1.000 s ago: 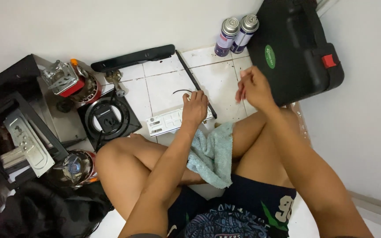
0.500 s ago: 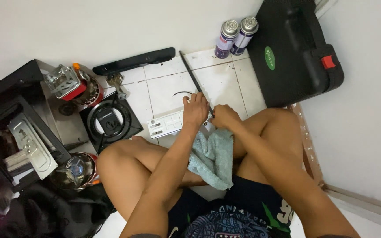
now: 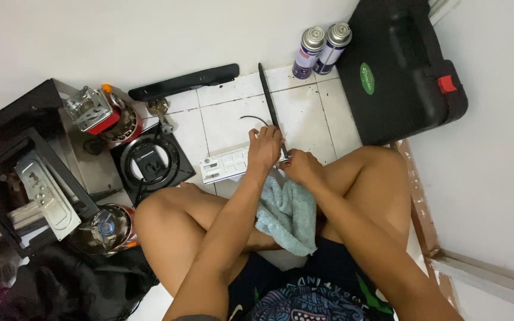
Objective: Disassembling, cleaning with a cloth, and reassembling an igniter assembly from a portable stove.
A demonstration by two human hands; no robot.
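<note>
A black plastic carrying case point(image 3: 408, 71) lies far right on the tiled floor point(image 3: 227, 119). Left of it stand two spray cans point(image 3: 322, 47). At left sits one square black burner plate point(image 3: 149, 161) among dismantled stove parts. One black bar point(image 3: 184, 82) lies by the far wall. A light blue towel point(image 3: 287, 214) drapes the lap. Both hands meet at the near end of a thin black strip point(image 3: 267, 98) — left hand point(image 3: 264, 145) clenched over it, right hand point(image 3: 300, 166) pinching beside it — just right of a white panel point(image 3: 224, 165).
</note>
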